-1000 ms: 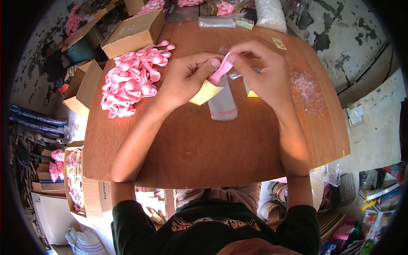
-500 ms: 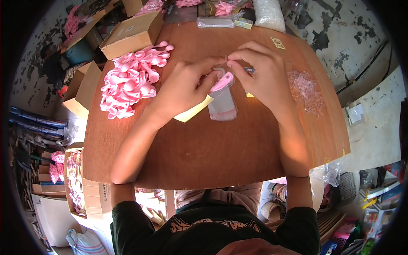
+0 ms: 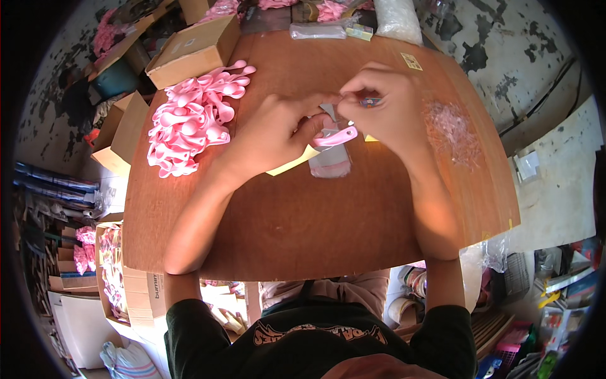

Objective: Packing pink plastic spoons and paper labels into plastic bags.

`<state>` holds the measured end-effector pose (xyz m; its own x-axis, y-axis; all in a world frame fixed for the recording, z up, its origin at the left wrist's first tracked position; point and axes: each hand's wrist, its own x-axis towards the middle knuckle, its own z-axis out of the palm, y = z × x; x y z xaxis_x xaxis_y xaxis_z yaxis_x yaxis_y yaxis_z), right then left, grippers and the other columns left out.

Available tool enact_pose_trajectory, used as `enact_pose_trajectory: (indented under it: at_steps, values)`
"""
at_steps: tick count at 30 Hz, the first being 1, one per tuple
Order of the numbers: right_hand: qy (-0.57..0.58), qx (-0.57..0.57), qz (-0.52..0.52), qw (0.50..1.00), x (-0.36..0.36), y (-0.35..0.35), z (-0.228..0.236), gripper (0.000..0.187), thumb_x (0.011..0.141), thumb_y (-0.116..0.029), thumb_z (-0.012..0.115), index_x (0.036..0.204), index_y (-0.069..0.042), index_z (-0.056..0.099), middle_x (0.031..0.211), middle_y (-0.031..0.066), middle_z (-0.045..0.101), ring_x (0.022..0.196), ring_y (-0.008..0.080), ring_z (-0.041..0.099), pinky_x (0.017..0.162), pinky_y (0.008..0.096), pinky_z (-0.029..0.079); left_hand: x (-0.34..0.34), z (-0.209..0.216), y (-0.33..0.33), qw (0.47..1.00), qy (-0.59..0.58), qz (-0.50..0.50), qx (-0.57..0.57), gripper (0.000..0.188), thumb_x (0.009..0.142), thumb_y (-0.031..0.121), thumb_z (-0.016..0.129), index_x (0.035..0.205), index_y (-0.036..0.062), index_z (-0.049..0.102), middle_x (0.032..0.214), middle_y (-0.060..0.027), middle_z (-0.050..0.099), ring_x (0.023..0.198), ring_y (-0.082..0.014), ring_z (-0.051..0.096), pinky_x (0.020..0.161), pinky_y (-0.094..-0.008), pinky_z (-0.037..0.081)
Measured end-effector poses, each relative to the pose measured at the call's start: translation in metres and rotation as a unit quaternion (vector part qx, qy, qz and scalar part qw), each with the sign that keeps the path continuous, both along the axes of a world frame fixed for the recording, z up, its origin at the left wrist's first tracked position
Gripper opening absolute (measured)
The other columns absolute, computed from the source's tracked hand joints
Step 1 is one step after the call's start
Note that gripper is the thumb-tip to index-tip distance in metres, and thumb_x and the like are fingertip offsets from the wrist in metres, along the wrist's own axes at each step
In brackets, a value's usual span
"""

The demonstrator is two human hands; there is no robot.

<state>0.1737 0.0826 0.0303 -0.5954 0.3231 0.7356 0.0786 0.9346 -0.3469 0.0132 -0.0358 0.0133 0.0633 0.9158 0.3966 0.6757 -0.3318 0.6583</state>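
My left hand (image 3: 268, 129) is closed on a pink plastic spoon (image 3: 339, 137), whose handle with a small hole sticks out past the thumb. Close by it, my right hand (image 3: 390, 108) is closed, thumb and index finger pinched together beside the left fingertips. What the right fingers hold is too small to make out. Beneath the hands lie clear plastic bags (image 3: 331, 167) and a yellow card (image 3: 291, 163), partly covered by the left hand. A small blue printed piece (image 3: 370, 102) shows behind the right fingers.
A heap of pink spoons (image 3: 189, 123) lies at the table's left, before a cardboard box (image 3: 192, 50). Thin clear plastic strips (image 3: 454, 134) are tangled at the right. Plastic packs (image 3: 319, 31) and a filled clear bag (image 3: 398, 20) line the far edge.
The pink spoon's handle has swung to the right and down, now lying flatter. The right fingers have curled more tightly; both hands stay close together.
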Motion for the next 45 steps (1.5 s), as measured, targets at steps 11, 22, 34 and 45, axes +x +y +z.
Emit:
enact_pose_trajectory:
  at_steps: [11, 22, 34, 45]
  values:
    - [0.202, -0.401, 0.412, 0.793, 0.1, 0.121, 0.022, 0.015, 0.083, -0.011, 0.062, 0.092, -0.001, 0.069, 0.085, 0.008, 0.067, 0.075, 0.0175, 0.065, 0.074, 0.0331, 0.053, -0.011, 0.015, 0.001, 0.93, -0.344, -0.016, 0.127, 0.03, 0.096, 0.007, 0.056, 0.124, -0.0034, 0.055, 0.083, -0.0034, 0.069, 0.074, -0.0058, 0.063, 0.062, -0.0208, 0.051]
    - [0.139, -0.111, -0.265, 0.948, 0.113, 0.148, 0.012, 0.029, 0.084, -0.019, 0.068, 0.106, 0.0, 0.07, 0.093, 0.0091, 0.071, 0.084, 0.015, 0.066, 0.076, 0.0263, 0.05, -0.015, -0.007, 0.009, 0.93, -0.362, -0.007, 0.06, 0.021, 0.098, 0.012, 0.054, 0.111, -0.0033, 0.057, 0.089, -0.0084, 0.07, 0.079, -0.0109, 0.068, 0.065, -0.0237, 0.055]
    - [0.029, -0.301, 0.142, 0.943, 0.004, 0.008, 0.007, 0.02, 0.086, -0.018, 0.071, 0.092, 0.001, 0.071, 0.081, 0.0018, 0.068, 0.074, 0.0095, 0.062, 0.065, 0.025, 0.048, -0.002, -0.01, 0.01, 0.92, -0.388, -0.043, 0.028, 0.031, 0.094, 0.015, 0.062, 0.119, -0.0014, 0.054, 0.105, -0.0119, 0.067, 0.096, -0.0164, 0.065, 0.08, -0.0276, 0.053]
    - [-0.104, -0.108, 0.019, 0.989, 0.005, 0.014, 0.013, 0.012, 0.082, -0.008, 0.071, 0.086, 0.004, 0.069, 0.083, 0.0064, 0.069, 0.077, 0.0119, 0.063, 0.07, 0.0253, 0.048, -0.009, -0.011, 0.015, 0.941, -0.286, 0.081, 0.161, 0.069, 0.081, 0.029, 0.078, 0.134, 0.0037, 0.042, 0.131, -0.0143, 0.05, 0.125, -0.026, 0.045, 0.105, -0.0406, 0.037]
